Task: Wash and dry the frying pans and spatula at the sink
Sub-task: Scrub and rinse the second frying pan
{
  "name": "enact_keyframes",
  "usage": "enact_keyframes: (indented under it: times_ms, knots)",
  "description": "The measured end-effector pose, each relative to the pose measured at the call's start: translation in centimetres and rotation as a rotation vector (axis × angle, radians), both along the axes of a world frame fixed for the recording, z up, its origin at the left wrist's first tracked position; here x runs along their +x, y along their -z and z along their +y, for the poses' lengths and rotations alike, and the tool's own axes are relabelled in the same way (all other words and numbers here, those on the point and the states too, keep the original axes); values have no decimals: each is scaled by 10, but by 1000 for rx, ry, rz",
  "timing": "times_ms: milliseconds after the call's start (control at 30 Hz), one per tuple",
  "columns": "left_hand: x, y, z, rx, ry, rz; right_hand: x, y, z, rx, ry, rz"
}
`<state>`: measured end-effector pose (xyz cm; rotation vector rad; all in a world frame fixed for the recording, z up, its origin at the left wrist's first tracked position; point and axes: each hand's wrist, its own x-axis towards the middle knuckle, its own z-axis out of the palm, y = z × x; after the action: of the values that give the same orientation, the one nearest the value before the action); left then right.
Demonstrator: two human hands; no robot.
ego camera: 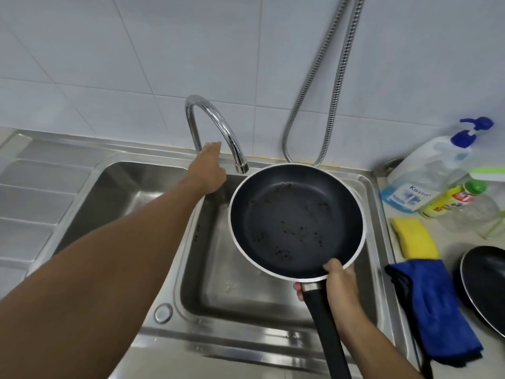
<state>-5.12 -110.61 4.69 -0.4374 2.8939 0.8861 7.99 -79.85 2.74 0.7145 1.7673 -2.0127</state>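
Observation:
A dark frying pan (297, 220) with a pale rim and black crumbs on its bottom hangs level over the right side of the steel sink (153, 203). My right hand (340, 283) grips its black handle close to the pan body. My left hand (209, 168) reaches to the base of the chrome tap (218, 124); its fingers are hidden behind the hand. No water runs from the spout. A second black frying pan (485, 285) lies on the counter at the right edge, partly cut off. No spatula is in view.
On the right counter lie a folded blue cloth (434, 305) and a yellow sponge (412, 237). Behind them stand a clear pump bottle (426, 176) with a blue top and a yellow bottle (451, 201) with a green cap. A metal hose (332, 86) hangs on the tiled wall. The drainboard (35, 192) lies left.

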Motion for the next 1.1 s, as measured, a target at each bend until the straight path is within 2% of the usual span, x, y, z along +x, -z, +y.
enact_keyframes:
  times_ms: [133,433,533,633,700,767,933,1033,1100]
  knots:
    - [11,0,-2,-57,-12,24,0,-5,-6,-4,-63,-5]
    - [36,0,-9,-91,62,-47,0,-19,-20,16,-125,22]
    - [42,-2,-8,-37,39,-34,1,-24,-23,4,-128,51]
    - [64,-2,-2,101,-74,100,3,-24,-24,-10,-113,47]
    - [87,0,13,267,-213,155,4,-22,-26,-2,-105,41]
    - [116,1,35,418,-338,84,4,-18,-29,11,-86,32]
    - [167,30,69,750,-400,-235,6,-2,-41,-22,-17,4]
    - [171,33,85,1030,-384,-300,12,5,-51,-61,37,8]
    - [170,33,95,1073,-374,-288,13,26,-54,-36,57,21]
